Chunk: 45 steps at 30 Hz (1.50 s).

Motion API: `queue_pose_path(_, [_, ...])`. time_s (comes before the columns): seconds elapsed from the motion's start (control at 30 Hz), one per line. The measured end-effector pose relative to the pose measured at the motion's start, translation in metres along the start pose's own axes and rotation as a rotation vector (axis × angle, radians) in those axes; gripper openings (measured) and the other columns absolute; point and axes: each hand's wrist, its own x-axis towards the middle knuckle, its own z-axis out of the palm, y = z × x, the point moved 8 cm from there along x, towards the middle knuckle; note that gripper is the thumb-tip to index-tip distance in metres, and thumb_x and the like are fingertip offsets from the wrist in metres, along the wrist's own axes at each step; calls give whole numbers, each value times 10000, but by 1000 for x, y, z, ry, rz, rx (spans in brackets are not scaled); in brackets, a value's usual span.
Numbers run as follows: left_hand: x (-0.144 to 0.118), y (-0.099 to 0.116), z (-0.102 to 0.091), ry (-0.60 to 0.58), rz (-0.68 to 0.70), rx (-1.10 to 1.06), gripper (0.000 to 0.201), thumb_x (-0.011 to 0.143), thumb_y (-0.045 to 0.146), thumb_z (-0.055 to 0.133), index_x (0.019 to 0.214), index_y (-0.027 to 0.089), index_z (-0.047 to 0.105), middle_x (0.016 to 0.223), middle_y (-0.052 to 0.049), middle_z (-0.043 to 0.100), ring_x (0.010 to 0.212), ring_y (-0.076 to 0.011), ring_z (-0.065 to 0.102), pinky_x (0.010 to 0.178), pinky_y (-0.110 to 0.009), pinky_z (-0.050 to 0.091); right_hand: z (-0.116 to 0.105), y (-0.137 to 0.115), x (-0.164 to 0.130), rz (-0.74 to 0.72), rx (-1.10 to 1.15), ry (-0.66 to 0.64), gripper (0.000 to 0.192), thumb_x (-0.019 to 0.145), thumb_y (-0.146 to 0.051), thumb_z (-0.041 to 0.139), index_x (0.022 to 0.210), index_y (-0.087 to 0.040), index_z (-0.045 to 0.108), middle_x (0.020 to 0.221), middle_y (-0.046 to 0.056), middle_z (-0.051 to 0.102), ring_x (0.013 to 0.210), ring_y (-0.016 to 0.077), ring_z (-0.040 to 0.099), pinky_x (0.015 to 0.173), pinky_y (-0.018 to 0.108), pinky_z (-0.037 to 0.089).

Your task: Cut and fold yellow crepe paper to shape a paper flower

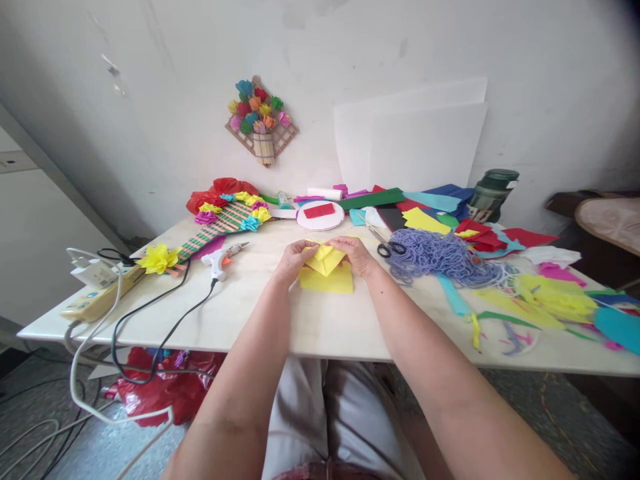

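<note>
Left grip: our left hand (295, 259) pinches the left edge of the yellow paper (327, 270), fingers curled onto the raised fold.
Right grip: our right hand (357, 255) grasps the paper's right edge, fingertips meeting the left hand's over the fold.
Paper: it lies on the desk (310, 320), mid-front, straight ahead of us; the top layer is lifted into a point while a flat yellow sheet sits under it.
Left of the hands: a glue gun (223, 259) lies near, nozzle aimed right, its black cord (165, 320) trailing off the front edge.
Far left: a yellow paper flower (157, 259) rests by a power strip (103, 297) at the desk's corner.
Behind the hands: a white round plate (320, 217) carries a red strip; beside it lies a striped stick craft (225, 220) trimmed with small paper flowers.
Right of the hands: scissors (387, 247) touch a heap of lilac yarn (440, 257).
Far right: scraps of coloured paper (545, 297) are spread over the desk, with more sheets stacked behind them.
Wall: a flower basket craft (261, 120) hangs above; 2 white sheets (415, 143) lean against it.
Below: a red bag (165, 390) sits on the floor under the desk.
</note>
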Motion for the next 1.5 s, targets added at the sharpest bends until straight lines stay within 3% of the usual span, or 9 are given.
queue_pose_path(0.23, [-2, 2, 0, 26, -15, -33, 297, 644, 379, 620, 803, 131, 586, 661, -24, 613, 556, -116, 560, 499, -211, 426, -1, -2, -1, 12, -61, -4, 344, 578, -194, 549, 905, -172, 652, 678, -1, 619, 486, 85, 480, 385, 185, 351])
queue_pose_path(0.53, [-1, 0, 2, -8, -33, -33, 287, 657, 392, 607, 773, 132, 571, 620, -9, 583, 538, -114, 542, 472, -211, 418, 1, 1, 1, -19, -78, 12, 235, 586, -196, 589, 801, -178, 681, 685, 1, 643, 534, 97, 518, 487, 212, 408])
queue_pose_path(0.8, [0, -3, 1, -4, -53, -48, 277, 652, 369, 613, 772, 123, 573, 643, -27, 593, 554, -119, 554, 481, -215, 431, 1, 4, 1, -2, -132, -19, 310, 605, -200, 569, 897, -201, 670, 731, 4, 642, 558, 109, 522, 489, 219, 404])
queue_pose_path(0.93, [1, -4, -1, 18, -70, -59, 259, 636, 343, 626, 763, 125, 573, 629, -24, 592, 547, -123, 558, 479, -222, 434, 3, -12, 0, -164, -222, -24, 254, 587, -174, 594, 821, -211, 685, 936, 21, 614, 821, 150, 552, 695, 266, 438])
queue_pose_path(1.07, [1, -7, -2, 26, -97, -66, 259, 625, 323, 635, 781, 123, 582, 621, -22, 593, 542, -123, 559, 485, -224, 437, 6, -26, -2, -306, -253, -39, 239, 577, -134, 615, 790, -213, 688, 1096, 41, 540, 1065, 183, 458, 830, 296, 393])
queue_pose_path(1.5, [0, -10, 1, 3, -143, -65, 278, 608, 308, 648, 803, 114, 611, 601, -19, 585, 510, -116, 543, 443, -210, 406, 19, -34, -6, -359, -262, -110, 165, 599, -120, 625, 707, -224, 696, 1091, 35, 557, 1069, 170, 463, 926, 331, 341])
